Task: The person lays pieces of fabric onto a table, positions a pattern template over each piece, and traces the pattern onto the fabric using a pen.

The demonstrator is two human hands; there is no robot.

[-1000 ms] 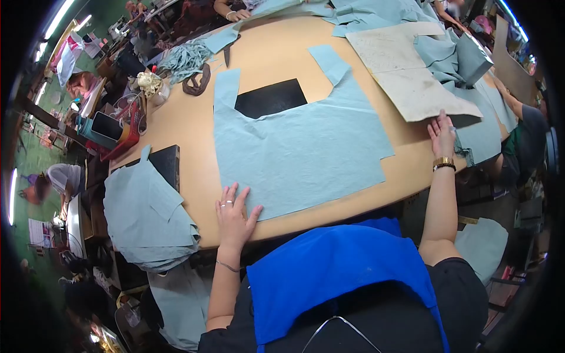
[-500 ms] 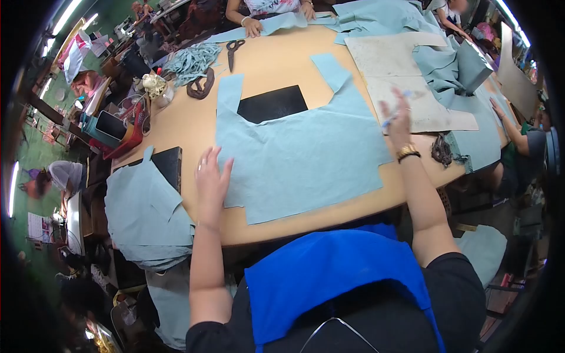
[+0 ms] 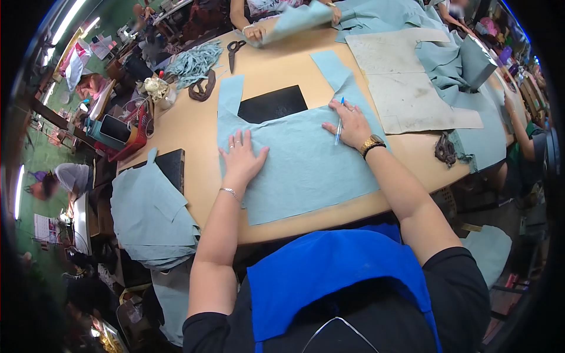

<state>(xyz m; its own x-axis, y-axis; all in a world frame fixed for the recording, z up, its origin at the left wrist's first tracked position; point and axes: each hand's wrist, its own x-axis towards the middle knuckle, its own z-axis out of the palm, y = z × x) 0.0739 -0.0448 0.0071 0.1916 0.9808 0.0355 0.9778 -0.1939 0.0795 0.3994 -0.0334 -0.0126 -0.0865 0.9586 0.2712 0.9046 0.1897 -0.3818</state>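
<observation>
A cut piece of light blue fabric (image 3: 306,170) with two strap-like extensions lies flat before me. My left hand (image 3: 242,157) rests on its left part, palm down with fingers spread. On the upper right part lies my right hand (image 3: 353,125), holding a blue pen (image 3: 338,132) between its fingers. Beneath the fabric's neckline a black board (image 3: 273,105) shows in part. A stack of similar blue pieces (image 3: 150,206) hangs over the table edge to the left of my left hand.
Black scissors (image 3: 233,54), a heap of fabric strips (image 3: 197,63) and a red basket (image 3: 140,138) are at the left. Stained card patterns (image 3: 406,82) and bunched blue cloth (image 3: 447,70) lie right. Across the wooden table (image 3: 282,53), another person's hand (image 3: 255,32) handles fabric.
Both my hands have moved inward and come down onto the fabric, the right one with the pen. The person opposite has lifted a piece of blue fabric.
</observation>
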